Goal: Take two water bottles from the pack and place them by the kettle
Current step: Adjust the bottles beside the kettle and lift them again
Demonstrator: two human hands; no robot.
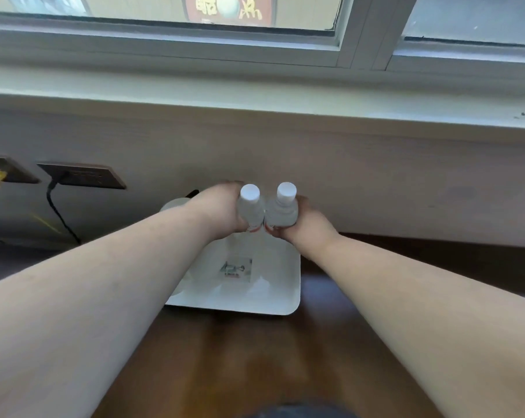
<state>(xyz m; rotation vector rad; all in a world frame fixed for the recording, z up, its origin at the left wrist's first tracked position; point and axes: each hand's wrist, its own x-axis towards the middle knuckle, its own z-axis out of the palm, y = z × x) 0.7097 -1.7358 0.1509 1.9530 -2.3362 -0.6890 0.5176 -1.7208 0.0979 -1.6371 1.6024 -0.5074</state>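
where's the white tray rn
In the head view the white tray sits centre frame on the wooden table, just below the two held bottles.

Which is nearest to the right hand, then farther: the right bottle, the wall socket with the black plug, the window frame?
1. Right bottle, held in the right hand.
2. Wall socket, far left on the wall.
3. Window frame, high above.

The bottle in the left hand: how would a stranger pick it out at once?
Start at the white tray on the brown table under the window. Above its far end, two clear, white-capped bottles are held side by side. Yours is the left bottle, gripped by the left hand; the right bottle sits in the right hand.
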